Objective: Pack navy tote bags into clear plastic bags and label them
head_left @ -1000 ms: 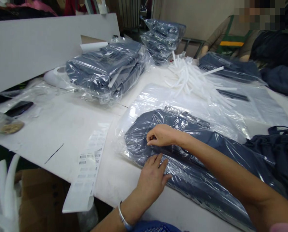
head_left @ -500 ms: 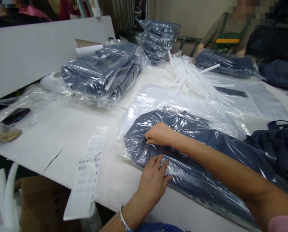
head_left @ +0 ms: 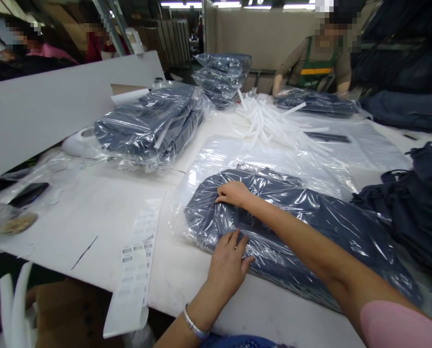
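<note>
White tabletop (head_left: 92, 203) fills the foreground, barcode labels (head_left: 128, 290) overhanging its near edge. On it lies a plastic-wrapped dark bundle (head_left: 324, 212); the left hand (head_left: 226, 263) rests there, fingers spread, gripping nothing, while the right hand (head_left: 233, 193) curls against it just beyond (whether it pinches anything, I cannot tell). White strips (head_left: 261, 121) lie farther off; past them stands a co-worker (head_left: 315, 67).

A: Room check?
B: Beige wall (head_left: 252, 38) is filling top centre. Strip lights (head_left: 227, 5) are glowing along the top edge.
A: Furniture?
B: White table (head_left: 92, 212) is spanning most of the frame, near edge running diagonally through lower left. White panel (head_left: 56, 106) is standing at upper left.
A: Behind that?
B: Metal post (head_left: 109, 24) is slanting past the panel. Upper right corner is staying dark, details unclear.
</note>
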Demonstrator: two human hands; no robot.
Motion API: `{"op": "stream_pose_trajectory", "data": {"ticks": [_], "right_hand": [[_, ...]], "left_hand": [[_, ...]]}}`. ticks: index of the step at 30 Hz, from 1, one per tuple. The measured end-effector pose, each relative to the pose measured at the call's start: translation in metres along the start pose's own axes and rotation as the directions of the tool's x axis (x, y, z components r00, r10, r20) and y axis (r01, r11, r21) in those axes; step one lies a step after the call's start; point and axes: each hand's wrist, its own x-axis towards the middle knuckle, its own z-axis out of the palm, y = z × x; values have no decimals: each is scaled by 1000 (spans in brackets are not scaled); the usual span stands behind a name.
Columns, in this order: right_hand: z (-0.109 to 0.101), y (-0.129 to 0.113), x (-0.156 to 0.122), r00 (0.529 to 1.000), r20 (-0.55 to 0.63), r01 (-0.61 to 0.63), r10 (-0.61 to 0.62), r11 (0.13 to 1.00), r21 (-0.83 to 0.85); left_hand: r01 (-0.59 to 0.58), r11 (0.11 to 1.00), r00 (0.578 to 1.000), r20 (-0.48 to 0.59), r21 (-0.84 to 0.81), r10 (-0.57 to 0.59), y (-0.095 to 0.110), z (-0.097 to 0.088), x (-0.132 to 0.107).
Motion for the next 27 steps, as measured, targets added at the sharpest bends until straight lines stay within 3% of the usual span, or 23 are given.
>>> {"op": "stream_pose_trajectory", "data": {"ticks": [3, 6, 9, 11, 14, 17, 20, 22, 24, 25, 26, 27], "right_hand": [[-10, -8, -31, 987, -140, -70, 74, 997, 38], [-11, -34, -89, 961, -254, -39, 108, 965, 261], [8, -60, -164, 926, -321, -29, 196, 889, 458], [29, -66, -213, 886, -388, -83, 253, 911, 405], [63, -52, -271, 854, -448, -227, 263, 965, 135], [90, -26, -308, 799, -457, -441, 391, 898, -2], [96, -16, -328, 750, -473, -494, 462, 867, 63], [93, -26, -339, 667, -541, -473, 512, 852, 223], [91, -44, -352, 540, -536, -419, 649, 759, 498], [92, -54, -359, 487, -445, -377, 752, 640, 670], [95, -63, -365, 449, -288, -319, 846, 453, 833], [100, -71, -370, 435, -89, -236, 896, 209, 949]], "left_hand": [[-12, 1000, 999, -34, 26, 13, -2, 1, 1], [-15, 1000, 1000, -26, -1, 15, -7, -5, 4], [-24, 994, 999, -31, -103, 20, -19, -21, 8], [-54, 988, 993, -111, -147, 38, -29, -34, 10], [-142, 990, 969, -205, 0, 139, -52, -50, 13], [-148, 964, 975, -131, 220, 180, -84, -52, 21], [-149, 955, 988, 8, 256, 152, -115, -48, 29], [-134, 961, 991, 17, 244, 134, -123, -52, 31], [-100, 964, 987, -98, 247, 127, -116, -59, 27], [-96, 965, 974, -177, 245, 142, -107, -61, 23], [-111, 966, 954, -247, 235, 170, -95, -62, 18], [-151, 964, 934, -288, 218, 212, -81, -59, 12]]}}
